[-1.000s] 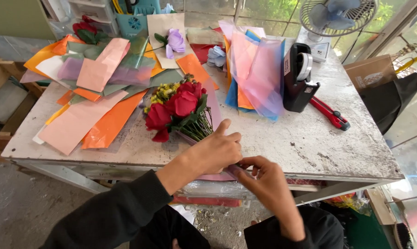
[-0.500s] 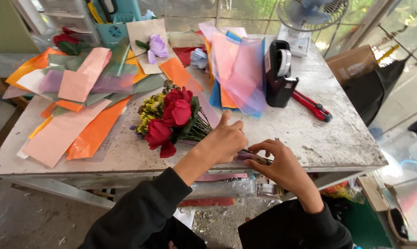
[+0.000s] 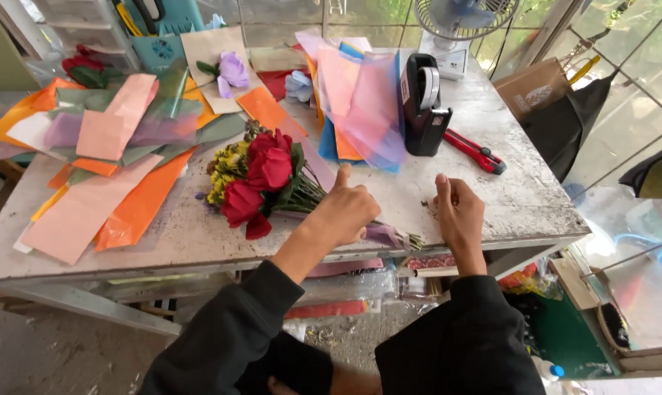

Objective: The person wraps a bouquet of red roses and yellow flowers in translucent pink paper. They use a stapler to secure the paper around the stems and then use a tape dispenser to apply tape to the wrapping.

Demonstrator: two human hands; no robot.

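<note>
Your left hand (image 3: 343,212) is closed around the stems of the rose bouquet (image 3: 261,179), thumb raised, pinning the bundle to the worktable (image 3: 492,197) near its front edge. The red heads lie beyond and to the left of that hand; the cut stem ends (image 3: 408,239) project to its right.

Change noted: half a second ago your right hand was pressed against the left at the stems, the fingers of both working together. Your right hand (image 3: 459,212) is now off the bundle, apart from the left, fingers loosely curled and holding nothing visible, resting on the bare tabletop just right of the stem ends.

Judgement: the two-handed work at the stems appears finished or paused; the bouquet is now secured by one hand only.

Beyond the right hand stand a black tape dispenser (image 3: 422,106) and a red utility knife (image 3: 476,151). Coloured wrapping sheets (image 3: 119,183) lie well to the left.
</note>
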